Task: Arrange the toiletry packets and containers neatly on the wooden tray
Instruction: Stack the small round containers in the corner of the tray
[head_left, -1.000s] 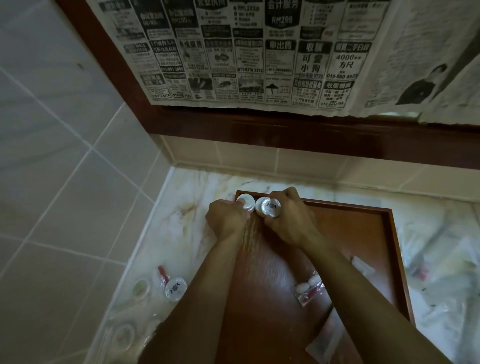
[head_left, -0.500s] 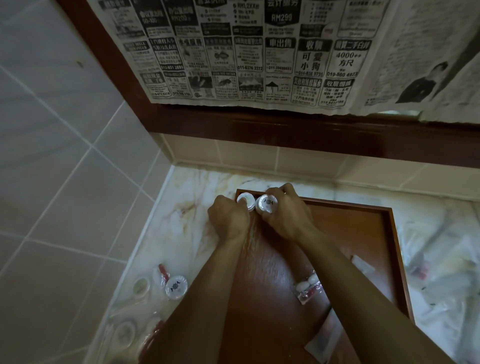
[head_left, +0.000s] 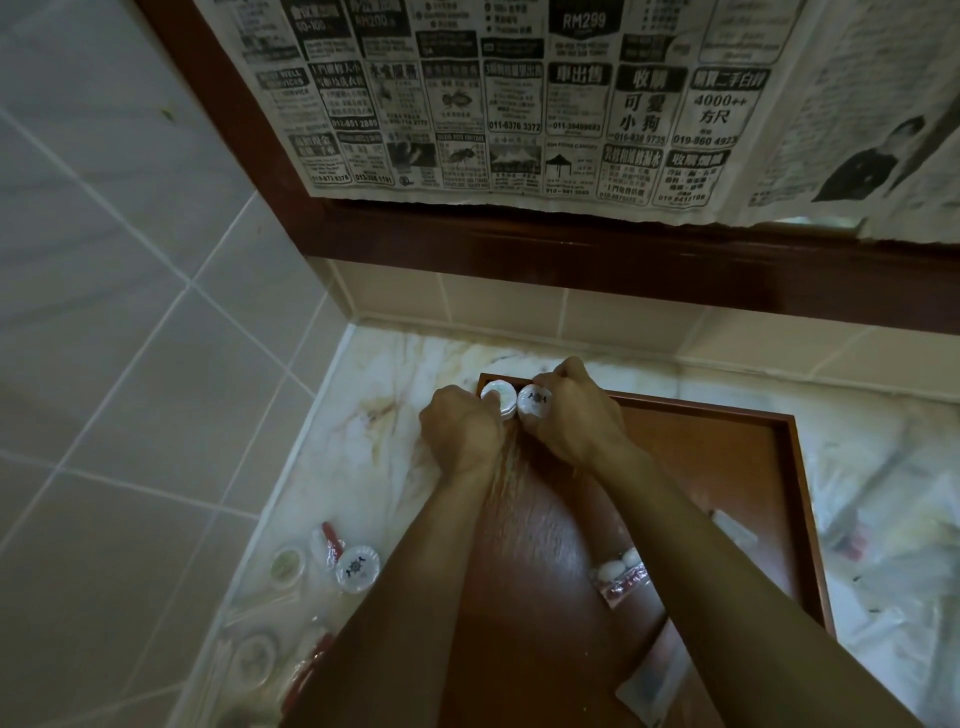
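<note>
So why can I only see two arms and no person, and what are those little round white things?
The camera sits on the person's head and looks down, so you only see their arms. There is just this one view. The left hand and the right hand each hold a small round white container: the left container and the right container sit side by side in the far left corner of the wooden tray. The tray rests on a marble counter. More round containers and plastic packets wait on the counter to the left, and a packet with white pieces lies on the tray. Newspaper hangs above.
</note>
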